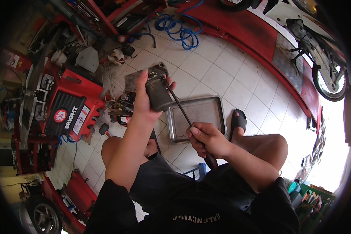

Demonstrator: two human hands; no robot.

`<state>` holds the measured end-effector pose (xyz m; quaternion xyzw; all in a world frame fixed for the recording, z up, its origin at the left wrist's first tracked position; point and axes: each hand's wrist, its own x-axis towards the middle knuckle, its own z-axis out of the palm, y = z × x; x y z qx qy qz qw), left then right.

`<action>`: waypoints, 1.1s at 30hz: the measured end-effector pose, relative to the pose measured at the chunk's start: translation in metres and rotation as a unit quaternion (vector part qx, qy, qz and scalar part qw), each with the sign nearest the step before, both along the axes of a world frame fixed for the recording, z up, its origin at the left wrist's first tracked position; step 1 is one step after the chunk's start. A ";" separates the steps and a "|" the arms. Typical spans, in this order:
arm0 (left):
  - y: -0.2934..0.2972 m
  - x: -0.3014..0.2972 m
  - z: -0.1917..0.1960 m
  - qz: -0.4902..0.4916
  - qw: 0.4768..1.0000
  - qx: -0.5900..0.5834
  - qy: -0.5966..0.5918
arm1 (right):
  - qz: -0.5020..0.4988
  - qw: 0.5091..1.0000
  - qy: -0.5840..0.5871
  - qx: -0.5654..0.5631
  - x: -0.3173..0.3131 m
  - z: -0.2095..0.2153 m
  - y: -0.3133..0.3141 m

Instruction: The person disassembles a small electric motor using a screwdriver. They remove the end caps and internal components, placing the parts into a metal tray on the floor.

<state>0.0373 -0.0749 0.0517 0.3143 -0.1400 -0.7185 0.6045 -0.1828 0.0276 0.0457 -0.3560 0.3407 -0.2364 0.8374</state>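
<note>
My left hand point(143, 97) is wrapped round a dark cylindrical metal part point(159, 95), holding it up over the floor. The part's upper end has a lighter metal fitting. My right hand point(208, 140) grips a long screwdriver point(181, 108) near the top of its dark red handle. Its slim shaft runs up and left to the fitting end of the part, close to my left fingers. Whether the tip sits in a screw is too small to tell. Below and to the right of the part, a shallow metal tray point(197, 119) lies on the tiles.
A grey, stained flat piece point(132, 80) lies behind my left hand. A red machine point(72, 101) stands at left, with a hammer point(104, 128) near it. A blue hose point(179, 33) coils at the back. A motorcycle point(308, 43) stands on a red lift platform point(245, 31) at right.
</note>
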 end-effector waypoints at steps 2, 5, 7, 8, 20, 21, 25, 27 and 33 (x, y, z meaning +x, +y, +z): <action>-0.003 -0.003 -0.002 0.039 0.998 0.015 -0.036 | -0.011 0.995 0.087 -0.043 0.006 0.004 -0.006; -0.003 -0.014 0.000 0.079 0.984 -0.013 -0.157 | -0.103 0.765 0.436 -0.463 0.009 -0.026 -0.012; -0.004 -0.010 -0.004 0.082 0.986 -0.021 -0.145 | -0.085 0.796 0.427 -0.420 0.009 -0.019 -0.014; -0.004 -0.008 -0.003 0.074 0.989 -0.015 -0.129 | -0.078 0.830 0.385 -0.396 0.009 -0.013 -0.014; 0.013 -0.014 -0.014 -0.141 0.978 0.119 -0.099 | 0.002 0.996 0.084 0.032 0.008 0.001 0.000; 0.016 -0.017 -0.013 -0.146 0.977 0.131 -0.085 | 0.015 0.996 0.090 0.025 0.007 -0.002 0.003; 0.027 -0.020 -0.016 -0.165 0.973 0.155 -0.055 | 0.042 0.990 0.126 -0.040 0.011 0.003 0.014; 0.032 -0.022 -0.015 -0.164 0.972 0.159 -0.053 | 0.070 0.988 0.110 -0.080 0.009 0.001 0.018; 0.046 -0.020 -0.005 -0.193 0.965 0.160 -0.083 | 0.099 0.992 -0.041 0.065 -0.003 0.012 0.023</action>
